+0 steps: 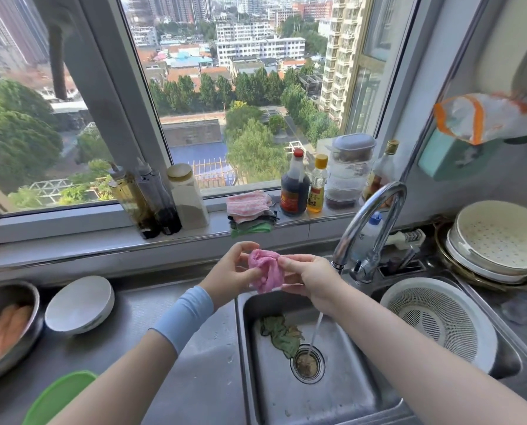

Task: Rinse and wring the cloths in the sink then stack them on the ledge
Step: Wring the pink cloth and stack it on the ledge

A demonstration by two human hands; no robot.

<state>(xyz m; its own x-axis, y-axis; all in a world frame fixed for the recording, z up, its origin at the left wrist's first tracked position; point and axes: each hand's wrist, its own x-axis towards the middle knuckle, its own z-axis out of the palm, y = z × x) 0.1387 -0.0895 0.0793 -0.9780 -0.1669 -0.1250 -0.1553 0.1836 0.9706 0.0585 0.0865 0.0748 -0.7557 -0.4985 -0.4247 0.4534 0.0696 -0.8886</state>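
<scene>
A bunched pink cloth [266, 273] is held above the far end of the sink [348, 394], pinched by curled fingers [244, 246] of the left hand [230, 274] and the right hand [312, 280]. A crumpled green cloth [282, 332] is seen on the sink floor beside the drain [307, 361], near the thin stream [314, 332] from the tap [371, 214]. Folded cloths [250, 210] are stacked on the far window ledge [102, 240].

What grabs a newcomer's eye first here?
The left hand and right hand pinch a crumpled pink cloth over the sink, dead centre. Water runs from the tap to the drain, beside a green cloth lying in the basin. Behind, a stack of cloths sits on the ledge below a wide city-view window.
</scene>
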